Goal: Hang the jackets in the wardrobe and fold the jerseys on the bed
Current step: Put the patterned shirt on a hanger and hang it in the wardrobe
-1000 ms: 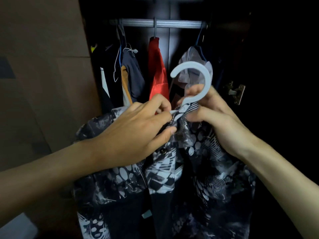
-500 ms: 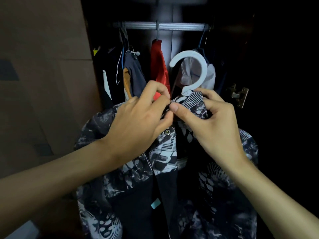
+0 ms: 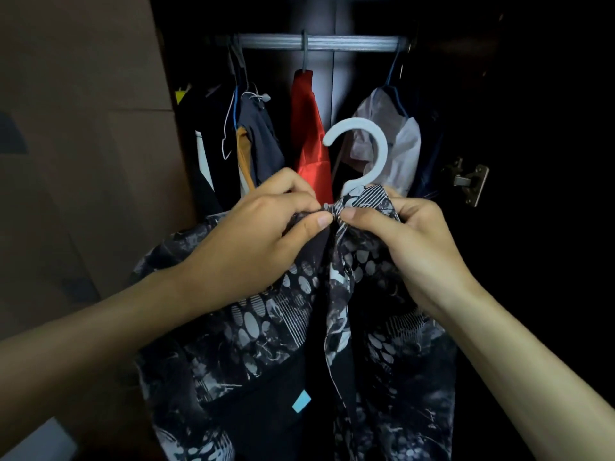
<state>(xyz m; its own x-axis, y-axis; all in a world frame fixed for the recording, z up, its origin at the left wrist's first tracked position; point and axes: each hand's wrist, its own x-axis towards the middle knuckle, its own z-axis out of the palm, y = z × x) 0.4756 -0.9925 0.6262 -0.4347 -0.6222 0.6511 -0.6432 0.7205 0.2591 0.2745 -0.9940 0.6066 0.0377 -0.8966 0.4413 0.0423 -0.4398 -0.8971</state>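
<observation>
A black and grey patterned jacket [image 3: 266, 327] hangs from a white plastic hanger [image 3: 369, 151] in front of the open wardrobe. My left hand [image 3: 263, 234] pinches the left side of the collar opening. My right hand [image 3: 409, 237] pinches the right side of the collar, just below the hanger's hook. The two thumbs almost touch at the neck. The hook is below the metal rail [image 3: 319, 41] and is not on it. The jacket's front hangs open below my hands.
On the rail hang dark garments [image 3: 256, 128] at the left, a red garment [image 3: 307, 128] in the middle and a pale garment [image 3: 392, 141] at the right. A brown wardrobe door [image 3: 83, 144] stands at the left. A metal hinge [image 3: 466, 181] sits at the right.
Both hands shifted to pinch the two collar edges together at the neck. The jacket and hanger stayed at about the same height in front of the wardrobe.
</observation>
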